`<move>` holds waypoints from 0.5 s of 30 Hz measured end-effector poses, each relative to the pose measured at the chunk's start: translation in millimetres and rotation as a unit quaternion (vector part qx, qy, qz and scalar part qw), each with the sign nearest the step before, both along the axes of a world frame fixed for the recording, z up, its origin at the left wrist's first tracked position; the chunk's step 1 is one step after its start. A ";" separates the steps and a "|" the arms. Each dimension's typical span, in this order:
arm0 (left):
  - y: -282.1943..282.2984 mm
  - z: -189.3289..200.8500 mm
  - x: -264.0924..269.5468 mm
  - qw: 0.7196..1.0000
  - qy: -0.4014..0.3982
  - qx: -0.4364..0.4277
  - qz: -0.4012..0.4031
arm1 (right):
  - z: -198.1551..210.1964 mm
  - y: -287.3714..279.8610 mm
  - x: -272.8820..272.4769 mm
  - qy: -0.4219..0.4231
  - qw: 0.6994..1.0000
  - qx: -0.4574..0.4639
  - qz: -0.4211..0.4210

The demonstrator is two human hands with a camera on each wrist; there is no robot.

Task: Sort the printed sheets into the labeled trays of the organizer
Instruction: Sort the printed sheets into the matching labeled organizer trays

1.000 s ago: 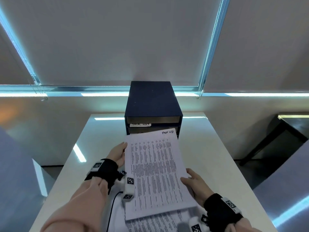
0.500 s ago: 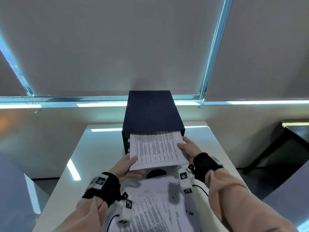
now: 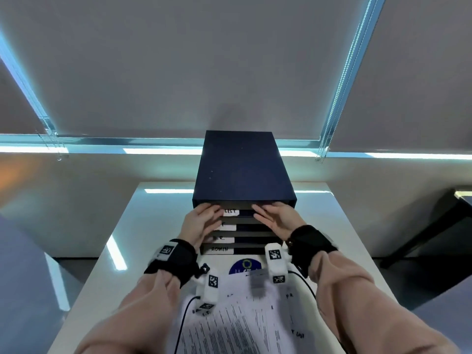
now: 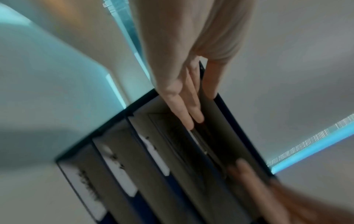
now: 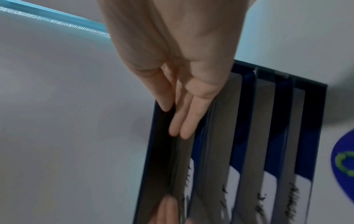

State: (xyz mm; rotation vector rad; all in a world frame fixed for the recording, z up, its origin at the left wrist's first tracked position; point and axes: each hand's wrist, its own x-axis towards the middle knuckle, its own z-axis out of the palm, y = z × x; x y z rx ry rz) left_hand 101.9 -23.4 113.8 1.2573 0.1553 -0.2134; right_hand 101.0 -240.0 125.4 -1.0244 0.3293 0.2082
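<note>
Organizer (image 3: 244, 167): a dark blue box with four stacked trays, standing at the far middle of the white tabletop (image 3: 158, 226), its open front facing the person.
Tray labels: white strips on the left of each tray front; the top one reads "LIST" in part, the third "H.R.", the bottom "ADMIN" (image 3: 220, 249); the second is half hidden by a hand.
Left hand (image 3: 201, 222): fingers straight and relaxed, laid flat against the left of the top tray's front, grasping nothing.
Right hand (image 3: 274, 217): fingers (image 5: 188, 121) straight and together, tips at the right of the top tray's opening, thumb on the upper edge, grasping nothing.
Top tray (image 4: 193, 136): the left wrist view shows a sheet's pale edge lying inside, blurred.
Printed sheets (image 3: 237, 320): a loose pile of text-covered pages lies on the tabletop near the person, between the forearms, well apart from the hands.
Blue round sticker (image 3: 245, 267): on the tabletop just in front of the organizer, partly under the pile.
Wrists: black bands carrying small white marker blocks.
</note>
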 end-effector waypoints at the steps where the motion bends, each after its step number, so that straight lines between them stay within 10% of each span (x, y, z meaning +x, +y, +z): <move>1: 3.6 -3.5 -8.5 0.998 -0.005 0.056 -0.015 | -3.7 0.0 -6.6 0.007 1.000 -0.008 0.018; 5: 32.0 -51.5 -55.4 0.942 -0.008 0.318 -0.107 | -36.6 -6.7 -61.6 0.073 0.988 -0.105 0.084; 10: 72.0 -116.3 -117.7 0.707 -0.007 0.646 -0.288 | -114.7 -15.8 -151.8 0.196 0.944 -0.209 0.164; 15: 80.5 -124.0 -144.6 0.665 -0.014 0.700 -0.258 | -146.7 -9.6 -203.1 0.245 0.935 -0.219 0.130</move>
